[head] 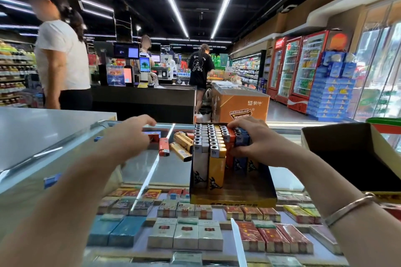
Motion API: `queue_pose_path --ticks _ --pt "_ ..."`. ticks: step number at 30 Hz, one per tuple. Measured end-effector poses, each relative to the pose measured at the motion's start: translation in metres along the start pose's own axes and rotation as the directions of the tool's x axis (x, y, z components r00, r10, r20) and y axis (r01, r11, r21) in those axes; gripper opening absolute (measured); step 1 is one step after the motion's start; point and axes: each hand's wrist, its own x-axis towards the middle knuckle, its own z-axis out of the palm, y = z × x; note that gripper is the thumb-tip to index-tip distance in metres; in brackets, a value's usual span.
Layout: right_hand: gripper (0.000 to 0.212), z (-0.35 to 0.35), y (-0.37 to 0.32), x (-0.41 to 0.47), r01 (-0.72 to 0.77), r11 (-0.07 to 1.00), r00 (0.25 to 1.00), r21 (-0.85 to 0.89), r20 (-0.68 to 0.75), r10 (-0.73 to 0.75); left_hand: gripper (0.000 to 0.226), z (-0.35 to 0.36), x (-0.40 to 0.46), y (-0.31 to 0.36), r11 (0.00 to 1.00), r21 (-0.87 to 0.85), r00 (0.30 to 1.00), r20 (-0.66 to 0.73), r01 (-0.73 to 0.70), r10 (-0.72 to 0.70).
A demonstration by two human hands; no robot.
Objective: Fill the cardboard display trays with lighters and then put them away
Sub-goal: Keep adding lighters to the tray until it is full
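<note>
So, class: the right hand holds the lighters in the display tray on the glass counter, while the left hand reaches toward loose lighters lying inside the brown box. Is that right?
Not quite. In the head view the left hand reaches toward loose lighters lying on the glass counter, not inside the brown box. The right hand does hold the lighters in the display tray.

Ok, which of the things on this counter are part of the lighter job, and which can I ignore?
Part of the job:
- display tray
- standing lighters in it
- loose lighters on the glass counter
- left hand, reaching toward them
- right hand, gripping the blue and orange lighters

Just lying about:
- cigarette packs under the glass
- open cardboard box
- orange freezer
</note>
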Motion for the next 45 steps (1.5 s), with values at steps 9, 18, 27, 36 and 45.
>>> queue_pose_path --ticks 9,18,27,36,45 --pt "0.055 0.0 0.001 0.002 -0.011 1.0 1.0 0.006 0.0 0.011 0.035 -0.024 -0.01 -0.009 0.862 0.505 0.964 0.203 0.048 -0.172" --pt "0.053 0.003 -0.002 0.002 -0.027 1.0 0.999 -0.014 -0.048 0.026 0.023 -0.022 -0.021 -0.05 0.698 0.712 0.938 0.184 0.08 -0.294" --pt "0.051 0.007 -0.006 0.002 -0.007 1.0 0.998 -0.009 -0.062 0.007 0.026 0.007 0.001 -0.053 0.759 0.643 0.99 0.137 -0.101 0.015" --pt "0.052 0.005 -0.01 0.0 -0.013 1.0 0.998 -0.027 -0.056 0.012 0.049 0.029 0.052 -0.042 0.783 0.594 0.942 -0.123 -0.183 0.313" --pt "0.051 0.006 -0.008 0.001 0.006 1.0 0.998 -0.026 -0.06 -0.008 0.021 0.041 0.087 -0.063 0.898 0.405 0.984 0.111 -0.175 0.142"
